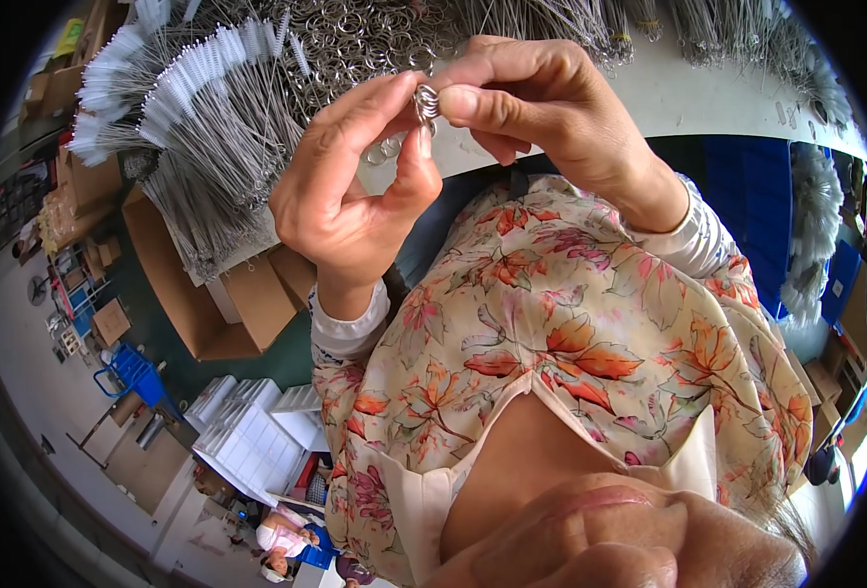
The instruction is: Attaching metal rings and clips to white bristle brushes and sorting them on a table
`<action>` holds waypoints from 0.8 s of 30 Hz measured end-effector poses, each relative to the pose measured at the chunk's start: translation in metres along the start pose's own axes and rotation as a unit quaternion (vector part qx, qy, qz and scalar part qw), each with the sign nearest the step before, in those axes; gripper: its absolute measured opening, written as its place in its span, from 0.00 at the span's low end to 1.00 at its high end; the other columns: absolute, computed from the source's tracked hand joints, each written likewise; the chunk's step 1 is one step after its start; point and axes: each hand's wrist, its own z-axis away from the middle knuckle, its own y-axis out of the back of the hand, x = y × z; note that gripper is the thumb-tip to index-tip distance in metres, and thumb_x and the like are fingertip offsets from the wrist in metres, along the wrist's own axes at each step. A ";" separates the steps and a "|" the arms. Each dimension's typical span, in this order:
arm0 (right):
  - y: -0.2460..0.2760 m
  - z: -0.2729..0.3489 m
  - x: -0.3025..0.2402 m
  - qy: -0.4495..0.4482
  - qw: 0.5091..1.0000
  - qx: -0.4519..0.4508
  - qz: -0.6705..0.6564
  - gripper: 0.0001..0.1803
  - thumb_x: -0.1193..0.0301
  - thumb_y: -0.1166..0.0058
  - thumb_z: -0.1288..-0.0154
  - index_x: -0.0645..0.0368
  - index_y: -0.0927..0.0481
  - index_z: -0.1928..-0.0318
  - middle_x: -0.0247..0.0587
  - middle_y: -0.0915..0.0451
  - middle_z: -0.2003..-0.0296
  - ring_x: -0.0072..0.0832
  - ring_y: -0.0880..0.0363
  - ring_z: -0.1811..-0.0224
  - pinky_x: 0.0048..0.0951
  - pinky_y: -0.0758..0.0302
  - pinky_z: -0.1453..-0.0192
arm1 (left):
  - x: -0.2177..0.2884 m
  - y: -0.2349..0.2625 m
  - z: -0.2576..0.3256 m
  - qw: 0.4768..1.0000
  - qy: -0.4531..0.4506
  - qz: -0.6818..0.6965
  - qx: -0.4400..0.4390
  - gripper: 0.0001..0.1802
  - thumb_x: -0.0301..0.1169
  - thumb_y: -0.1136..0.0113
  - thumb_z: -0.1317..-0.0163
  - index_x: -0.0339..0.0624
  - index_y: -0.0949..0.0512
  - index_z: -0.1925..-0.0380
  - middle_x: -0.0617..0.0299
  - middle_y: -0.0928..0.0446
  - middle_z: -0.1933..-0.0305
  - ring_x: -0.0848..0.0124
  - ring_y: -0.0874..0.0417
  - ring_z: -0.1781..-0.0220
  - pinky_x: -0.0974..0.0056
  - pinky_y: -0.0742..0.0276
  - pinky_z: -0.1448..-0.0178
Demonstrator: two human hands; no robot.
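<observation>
Several small shiny metal rings (427, 102) are held up in front of me, between the fingertips of both hands. My left hand (350, 181) pinches them from the left with thumb and forefinger. From the right, my right hand (551, 113) grips them between thumb and curled forefinger. Whether the rings are linked is too small to tell. Behind my hands a heap of loose metal rings (355, 44) spreads over the table. A few more rings (385, 150) lie under my left hand's fingers.
Bundles of wire brushes with white bristles (208, 83) cover the table's left side. More wire bundles (561, 24) line the far side of the pale table (718, 103). An open cardboard box (223, 328) stands below on the left. Another person (282, 537) is farther off.
</observation>
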 end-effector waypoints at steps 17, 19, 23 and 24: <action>0.008 -0.002 0.014 -0.053 0.996 -0.070 -0.011 0.10 0.65 0.44 0.37 0.60 0.19 0.65 0.28 0.23 0.75 0.12 0.31 0.78 0.15 0.34 0.76 | -0.004 0.017 -0.008 0.944 0.222 0.219 -0.109 0.14 0.14 0.44 0.48 0.25 0.23 0.59 0.50 0.21 0.59 0.70 0.18 0.61 0.70 0.20 0.55; 0.002 -0.002 0.017 -0.040 0.999 -0.012 -0.015 0.10 0.64 0.45 0.37 0.59 0.21 0.66 0.28 0.22 0.74 0.12 0.30 0.77 0.15 0.35 0.76 | -0.005 0.014 -0.008 0.952 0.214 0.202 -0.090 0.14 0.14 0.44 0.48 0.25 0.23 0.59 0.51 0.22 0.58 0.70 0.19 0.61 0.71 0.20 0.55; -0.002 -0.006 0.018 -0.032 0.999 0.009 -0.018 0.09 0.67 0.44 0.37 0.61 0.21 0.69 0.29 0.22 0.73 0.13 0.27 0.76 0.17 0.32 0.74 | -0.003 0.017 -0.005 0.955 0.217 0.174 -0.103 0.14 0.13 0.44 0.48 0.26 0.23 0.59 0.52 0.22 0.57 0.70 0.19 0.61 0.71 0.20 0.55; -0.001 -0.007 0.018 -0.031 0.999 -0.003 0.010 0.09 0.66 0.45 0.37 0.61 0.22 0.66 0.29 0.23 0.74 0.13 0.27 0.76 0.16 0.33 0.75 | -0.005 0.015 -0.005 0.958 0.202 0.177 -0.099 0.14 0.12 0.43 0.49 0.27 0.23 0.59 0.52 0.22 0.57 0.70 0.19 0.61 0.71 0.20 0.56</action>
